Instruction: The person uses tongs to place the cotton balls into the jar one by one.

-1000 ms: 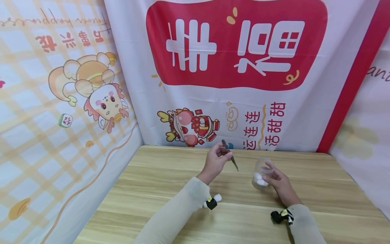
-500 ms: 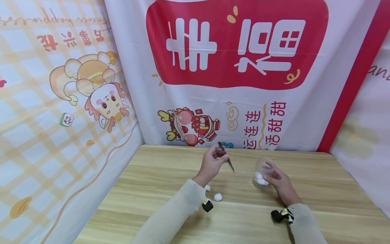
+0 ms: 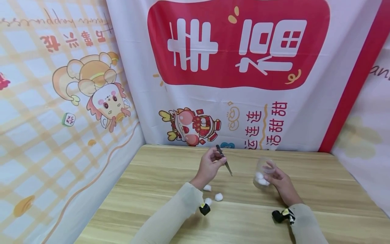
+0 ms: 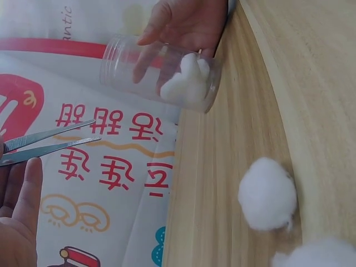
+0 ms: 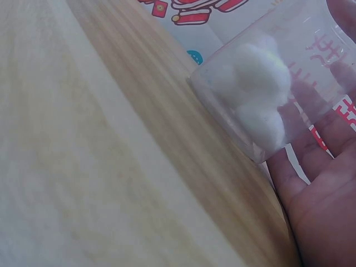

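Observation:
My left hand (image 3: 209, 166) pinches a pair of metal tweezers (image 3: 226, 165) above the table. In the left wrist view the two tips of the tweezers (image 4: 61, 142) stand apart with nothing between them. My right hand (image 3: 281, 184) grips a clear plastic jar (image 3: 265, 165), fingers curled round its side. Several white cotton balls (image 5: 258, 83) lie at the bottom of the jar. Loose cotton balls (image 3: 218, 197) rest on the table beside my left wrist. One cotton ball (image 4: 268, 194) shows whole in the left wrist view, another only in part.
The wood-grain table (image 3: 243, 217) runs back to a white printed cloth wall (image 3: 189, 98) with red lettering. A checked cloth wall (image 3: 39, 135) stands on the left. Wrist cameras (image 3: 204, 209) are strapped at both sleeves.
My left hand has moved slightly left and down with the tweezers, and its sleeve has uncovered more of the cotton balls on the table. The right hand and jar stay almost still.

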### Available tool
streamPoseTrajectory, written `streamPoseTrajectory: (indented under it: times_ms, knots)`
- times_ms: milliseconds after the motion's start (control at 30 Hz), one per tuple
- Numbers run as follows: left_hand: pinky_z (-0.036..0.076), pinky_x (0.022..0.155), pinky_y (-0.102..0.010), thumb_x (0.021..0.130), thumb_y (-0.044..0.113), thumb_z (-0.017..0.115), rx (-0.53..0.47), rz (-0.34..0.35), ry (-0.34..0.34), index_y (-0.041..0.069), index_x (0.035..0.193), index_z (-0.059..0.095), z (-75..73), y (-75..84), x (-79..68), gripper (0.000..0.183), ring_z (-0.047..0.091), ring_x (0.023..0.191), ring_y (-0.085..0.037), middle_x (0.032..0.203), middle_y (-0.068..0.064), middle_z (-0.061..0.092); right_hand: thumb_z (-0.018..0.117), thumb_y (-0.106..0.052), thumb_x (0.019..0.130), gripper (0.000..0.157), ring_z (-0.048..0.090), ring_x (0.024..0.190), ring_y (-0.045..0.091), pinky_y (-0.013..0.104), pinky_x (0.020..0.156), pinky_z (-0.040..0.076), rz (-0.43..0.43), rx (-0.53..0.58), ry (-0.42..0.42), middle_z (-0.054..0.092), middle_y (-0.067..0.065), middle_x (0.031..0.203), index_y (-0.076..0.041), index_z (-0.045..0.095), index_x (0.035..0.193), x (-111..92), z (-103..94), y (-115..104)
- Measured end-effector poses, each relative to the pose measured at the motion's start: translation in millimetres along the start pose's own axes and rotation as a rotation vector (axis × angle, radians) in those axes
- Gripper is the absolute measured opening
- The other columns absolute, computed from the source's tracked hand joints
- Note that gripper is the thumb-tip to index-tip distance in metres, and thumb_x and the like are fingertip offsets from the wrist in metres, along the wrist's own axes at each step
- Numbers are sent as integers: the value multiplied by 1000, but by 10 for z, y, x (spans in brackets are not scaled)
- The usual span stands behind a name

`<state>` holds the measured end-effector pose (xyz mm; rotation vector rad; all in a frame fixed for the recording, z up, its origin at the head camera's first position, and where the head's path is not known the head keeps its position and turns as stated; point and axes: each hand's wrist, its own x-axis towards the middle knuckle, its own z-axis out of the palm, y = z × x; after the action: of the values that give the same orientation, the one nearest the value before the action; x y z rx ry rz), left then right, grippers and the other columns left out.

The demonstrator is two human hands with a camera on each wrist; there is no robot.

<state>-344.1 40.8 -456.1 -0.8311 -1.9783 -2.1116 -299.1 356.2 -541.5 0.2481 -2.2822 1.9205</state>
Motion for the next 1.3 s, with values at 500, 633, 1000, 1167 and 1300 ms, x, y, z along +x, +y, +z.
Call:
streamPoseTrajectory:
  times_ms: [500, 633, 1000, 1167, 1300]
  knots:
    - [59, 76, -35, 90, 2, 69, 40, -35, 24, 10, 106, 58, -144, -8, -124, 21, 65, 89, -23, 96, -9, 64, 66, -27, 94, 68, 49, 119, 0, 10, 93, 39, 27, -9, -6, 51, 4, 142, -18, 32, 153, -9, -2, 3]
    - [59, 76, -35, 89, 0, 69, 48, -16, 23, 9, 107, 58, -180, -36, -168, 22, 65, 88, -23, 95, -9, 64, 66, -27, 95, 68, 49, 118, 0, 10, 92, 39, 22, -14, -5, 52, 3, 141, -17, 32, 152, -13, 7, 5]
    - [60, 75, -35, 89, 2, 70, 58, -8, 23, 9, 107, 58, -213, -48, -220, 23, 65, 87, -23, 94, -9, 64, 67, -27, 94, 68, 50, 117, -1, 10, 92, 39, 32, -8, 0, 53, -1, 139, -20, 33, 152, -2, 5, 13]
    - [59, 76, -35, 89, 1, 69, 73, -14, 25, 9, 110, 58, -231, -46, -249, 25, 65, 87, -22, 96, -10, 64, 67, -27, 94, 66, 51, 116, -2, 10, 92, 40, 26, -6, 4, 55, -3, 137, -20, 35, 151, -12, 15, -5]
    - [59, 77, -34, 89, 2, 69, 79, -23, 26, 8, 111, 58, -249, -53, -273, 25, 65, 88, -22, 97, -11, 64, 67, -28, 94, 67, 51, 116, -1, 10, 92, 40, 32, -7, 4, 55, -2, 137, -19, 34, 152, -24, 26, -13]
